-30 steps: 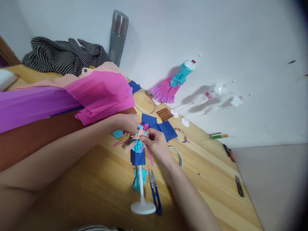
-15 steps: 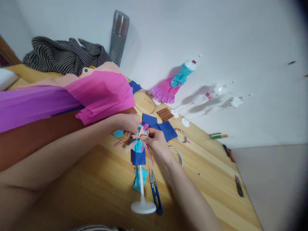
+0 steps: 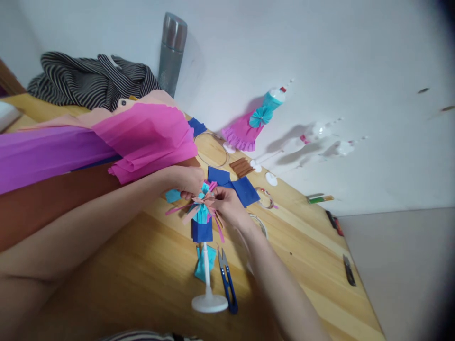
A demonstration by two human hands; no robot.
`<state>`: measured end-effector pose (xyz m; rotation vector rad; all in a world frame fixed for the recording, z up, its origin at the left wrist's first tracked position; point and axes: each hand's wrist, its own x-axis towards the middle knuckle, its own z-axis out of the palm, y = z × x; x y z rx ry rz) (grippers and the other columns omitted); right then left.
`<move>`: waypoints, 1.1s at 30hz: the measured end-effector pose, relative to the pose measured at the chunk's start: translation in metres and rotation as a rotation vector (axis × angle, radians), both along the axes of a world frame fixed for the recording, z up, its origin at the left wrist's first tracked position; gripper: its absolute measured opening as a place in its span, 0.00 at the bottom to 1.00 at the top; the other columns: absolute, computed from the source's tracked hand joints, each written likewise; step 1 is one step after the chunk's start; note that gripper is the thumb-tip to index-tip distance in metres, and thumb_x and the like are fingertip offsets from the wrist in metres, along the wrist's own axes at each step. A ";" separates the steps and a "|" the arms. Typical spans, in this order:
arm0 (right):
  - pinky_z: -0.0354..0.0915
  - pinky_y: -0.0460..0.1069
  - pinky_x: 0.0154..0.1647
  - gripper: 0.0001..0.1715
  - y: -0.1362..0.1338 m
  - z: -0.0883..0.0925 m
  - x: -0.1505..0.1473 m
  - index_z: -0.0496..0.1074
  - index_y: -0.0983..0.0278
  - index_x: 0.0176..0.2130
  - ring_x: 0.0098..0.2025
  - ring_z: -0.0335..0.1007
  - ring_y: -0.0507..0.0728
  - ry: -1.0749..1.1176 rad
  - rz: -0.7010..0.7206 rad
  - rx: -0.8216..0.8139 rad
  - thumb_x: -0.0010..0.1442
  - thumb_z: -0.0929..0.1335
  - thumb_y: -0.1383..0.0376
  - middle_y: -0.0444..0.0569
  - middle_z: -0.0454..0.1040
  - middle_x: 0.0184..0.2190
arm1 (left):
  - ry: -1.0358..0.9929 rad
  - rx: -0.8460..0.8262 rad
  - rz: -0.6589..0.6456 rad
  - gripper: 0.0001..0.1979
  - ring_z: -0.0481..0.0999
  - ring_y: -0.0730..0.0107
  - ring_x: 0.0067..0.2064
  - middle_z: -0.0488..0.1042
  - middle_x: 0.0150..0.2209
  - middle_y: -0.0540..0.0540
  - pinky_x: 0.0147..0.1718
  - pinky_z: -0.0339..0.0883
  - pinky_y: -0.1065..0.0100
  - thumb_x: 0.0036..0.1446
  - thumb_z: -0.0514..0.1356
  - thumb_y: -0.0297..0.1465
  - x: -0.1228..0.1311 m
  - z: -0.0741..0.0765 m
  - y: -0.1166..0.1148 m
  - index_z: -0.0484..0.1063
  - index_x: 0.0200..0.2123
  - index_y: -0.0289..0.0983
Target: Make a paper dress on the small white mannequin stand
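A small dress form stands upright on a round white base (image 3: 209, 303), wrapped below in blue crepe paper (image 3: 202, 231). On its front sits a crepe paper flower (image 3: 202, 202) of peach, turquoise and pink strips with loose ends sticking out. My left hand (image 3: 192, 181) is closed at the flower's left edge, its fingertips partly hidden. From the right, my right hand (image 3: 228, 202) pinches the flower between thumb and fingers. Blue-handled thread snips (image 3: 228, 282) lie right of the stand, and a turquoise paper piece (image 3: 205, 263) lies behind the pole.
Pink crepe paper (image 3: 152, 137), purple sheets (image 3: 53, 156) and a striped cloth (image 3: 92, 80) lie at left, with a grey flask (image 3: 172, 54) behind. A dressed form (image 3: 254, 118) and two bare ones stand by the wall. Blue paper squares (image 3: 245, 190), tape rolls and a cutter (image 3: 349, 271) lie at right.
The whole view has shifted slightly left. Both hands stay at the flower, with little visible change in their grip.
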<state>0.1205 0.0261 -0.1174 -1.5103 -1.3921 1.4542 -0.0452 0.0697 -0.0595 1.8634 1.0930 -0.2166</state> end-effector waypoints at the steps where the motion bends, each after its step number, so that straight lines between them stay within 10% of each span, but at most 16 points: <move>1: 0.51 0.45 0.22 0.14 0.000 0.001 0.000 0.63 0.63 0.17 0.20 0.55 0.48 -0.006 0.003 0.002 0.34 0.72 0.63 0.39 0.64 0.15 | 0.002 0.004 0.008 0.10 0.63 0.76 0.16 0.64 0.12 0.51 0.20 0.60 0.74 0.43 0.55 0.20 0.000 0.000 0.000 0.67 0.14 0.33; 33: 0.50 0.45 0.22 0.16 -0.017 0.003 0.003 0.62 0.62 0.22 0.22 0.52 0.49 -0.108 0.017 0.144 0.47 0.69 0.56 0.40 0.61 0.19 | -0.097 -0.029 -0.003 0.14 0.63 0.74 0.15 0.64 0.10 0.49 0.21 0.59 0.71 0.47 0.58 0.27 -0.004 -0.017 0.006 0.63 0.12 0.35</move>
